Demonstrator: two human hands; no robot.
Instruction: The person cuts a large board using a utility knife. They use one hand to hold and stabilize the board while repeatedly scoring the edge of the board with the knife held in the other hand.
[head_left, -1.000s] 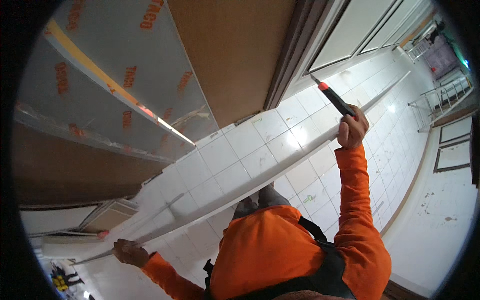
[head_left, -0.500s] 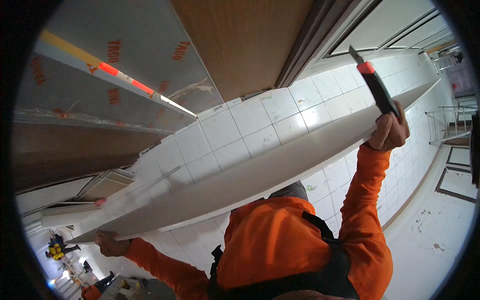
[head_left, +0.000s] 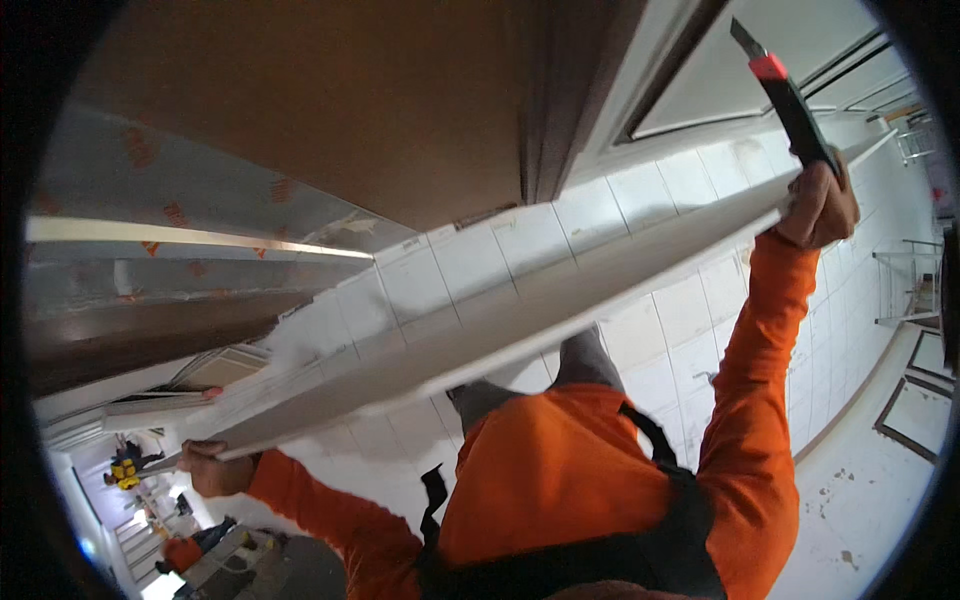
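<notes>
A long, pale, flat board (head_left: 520, 322) stretches across in front of my body, its far right tip reaching well past my hand. My left hand (head_left: 215, 472) is closed on the board's edge at the left end. Up at the right, my right hand (head_left: 822, 208) grips a utility knife (head_left: 797, 112) with a black body, a red collar and its blade out, pointing up and away. The same hand is also against the board's edge; how its fingers divide between knife and board is partly hidden.
A brown panel (head_left: 330, 90) and film-covered grey panels (head_left: 100, 170) stand ahead and left. White floor tiles (head_left: 490, 260) lie below. A metal stepladder (head_left: 908, 285) is at the right. Leaning boards (head_left: 220, 370) and people, one in a yellow vest (head_left: 122, 470), are far left.
The board and both hands have shifted right relative to the view, and the right hand with the knife is higher. The brown panel fills more of the view. My legs now show below the board.
</notes>
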